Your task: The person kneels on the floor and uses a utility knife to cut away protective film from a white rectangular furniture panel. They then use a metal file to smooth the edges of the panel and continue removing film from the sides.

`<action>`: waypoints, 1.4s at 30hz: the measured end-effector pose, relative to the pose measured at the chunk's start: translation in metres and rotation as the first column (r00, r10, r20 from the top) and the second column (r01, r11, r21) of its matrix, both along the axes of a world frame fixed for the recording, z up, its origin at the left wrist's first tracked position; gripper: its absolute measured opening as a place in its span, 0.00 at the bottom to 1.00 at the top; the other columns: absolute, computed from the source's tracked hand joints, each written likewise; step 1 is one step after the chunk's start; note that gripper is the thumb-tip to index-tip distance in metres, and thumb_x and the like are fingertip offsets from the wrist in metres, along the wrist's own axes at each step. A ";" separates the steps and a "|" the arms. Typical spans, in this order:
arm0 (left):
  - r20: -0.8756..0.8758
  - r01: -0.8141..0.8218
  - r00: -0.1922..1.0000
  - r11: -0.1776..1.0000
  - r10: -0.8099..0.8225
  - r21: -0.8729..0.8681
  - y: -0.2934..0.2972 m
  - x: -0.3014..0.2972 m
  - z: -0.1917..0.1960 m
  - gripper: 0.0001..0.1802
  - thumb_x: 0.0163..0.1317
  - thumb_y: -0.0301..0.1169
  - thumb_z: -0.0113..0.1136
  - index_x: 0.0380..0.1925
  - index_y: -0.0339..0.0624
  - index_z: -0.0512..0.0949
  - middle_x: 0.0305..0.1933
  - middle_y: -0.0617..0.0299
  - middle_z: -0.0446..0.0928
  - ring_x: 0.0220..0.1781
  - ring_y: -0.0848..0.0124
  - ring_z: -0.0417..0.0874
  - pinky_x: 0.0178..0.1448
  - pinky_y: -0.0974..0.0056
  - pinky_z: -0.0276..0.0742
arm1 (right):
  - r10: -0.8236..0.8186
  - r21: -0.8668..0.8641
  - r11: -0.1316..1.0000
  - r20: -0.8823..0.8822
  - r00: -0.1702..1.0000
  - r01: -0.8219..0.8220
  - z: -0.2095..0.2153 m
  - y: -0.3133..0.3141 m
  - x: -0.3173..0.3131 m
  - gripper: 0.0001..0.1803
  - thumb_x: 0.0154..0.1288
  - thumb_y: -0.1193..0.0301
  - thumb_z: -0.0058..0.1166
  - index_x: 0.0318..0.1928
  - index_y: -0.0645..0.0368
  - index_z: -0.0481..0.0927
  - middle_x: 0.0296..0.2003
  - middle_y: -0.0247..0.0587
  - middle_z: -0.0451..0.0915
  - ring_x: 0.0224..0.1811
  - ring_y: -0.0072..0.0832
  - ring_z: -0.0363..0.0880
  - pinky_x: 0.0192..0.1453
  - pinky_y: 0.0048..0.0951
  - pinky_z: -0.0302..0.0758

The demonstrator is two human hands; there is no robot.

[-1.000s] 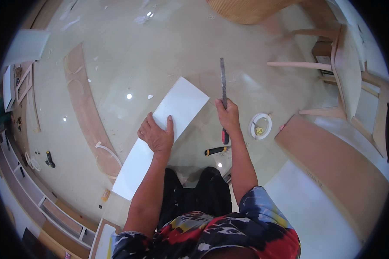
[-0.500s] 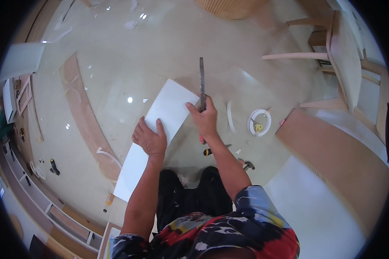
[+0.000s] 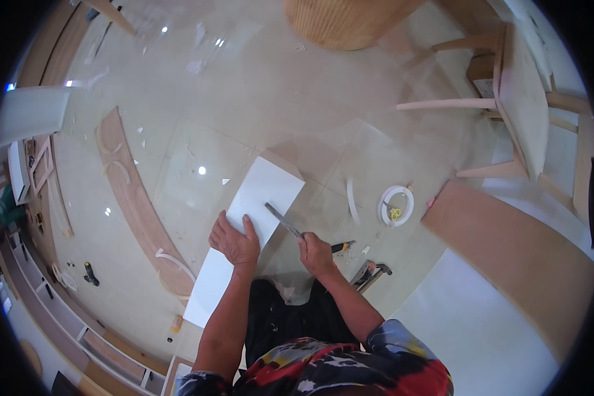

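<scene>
A long white panel (image 3: 268, 183) with a thick, wood-coloured far end slants across the floor in front of my knees. My left hand (image 3: 236, 241) rests on its upper face near the left edge, fingers stretched out and thumb apart. In my right hand (image 3: 316, 255) is a grey metal file (image 3: 284, 220), the fingers wrapped round its near end. The file's far tip lies over the white face, beyond my left hand; whether it touches the surface I cannot tell. My fist hides the file's handle.
Right of the panel lie a roll of white edging strip (image 3: 381, 210), a hammer (image 3: 380, 268) and a yellow-black tool (image 3: 340, 247). A curved wooden board (image 3: 133, 198) is at left. A wooden chair (image 3: 518, 119) and a brown board (image 3: 501, 257) bound the right side.
My right hand has drawn back from the panel's right edge toward me. The file has swung from upright to a leftward slant over the white face. My left hand stays on the panel.
</scene>
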State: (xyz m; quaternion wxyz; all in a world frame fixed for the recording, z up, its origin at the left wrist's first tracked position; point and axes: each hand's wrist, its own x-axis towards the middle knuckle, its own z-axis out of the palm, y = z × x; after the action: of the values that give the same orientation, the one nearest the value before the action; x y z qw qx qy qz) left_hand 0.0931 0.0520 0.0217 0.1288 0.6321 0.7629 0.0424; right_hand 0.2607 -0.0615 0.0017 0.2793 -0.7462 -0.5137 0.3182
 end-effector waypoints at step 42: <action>-0.194 0.509 0.852 0.857 -0.487 0.085 -0.243 -0.242 -0.025 0.36 0.68 0.29 0.52 0.75 0.39 0.54 0.81 0.49 0.50 0.83 0.49 0.47 0.82 0.42 0.39 | -0.256 -0.201 0.919 0.349 0.902 0.338 -0.049 -0.313 0.016 0.23 0.76 0.53 0.44 0.38 0.62 0.78 0.32 0.66 0.80 0.39 0.65 0.80 0.43 0.59 0.75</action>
State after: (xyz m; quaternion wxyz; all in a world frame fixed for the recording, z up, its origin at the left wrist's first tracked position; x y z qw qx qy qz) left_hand -0.1492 -0.1913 -0.0029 0.0292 0.8167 0.5762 0.0060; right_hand 0.2771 -0.3743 -0.0469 0.1403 -0.8871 -0.3854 0.2116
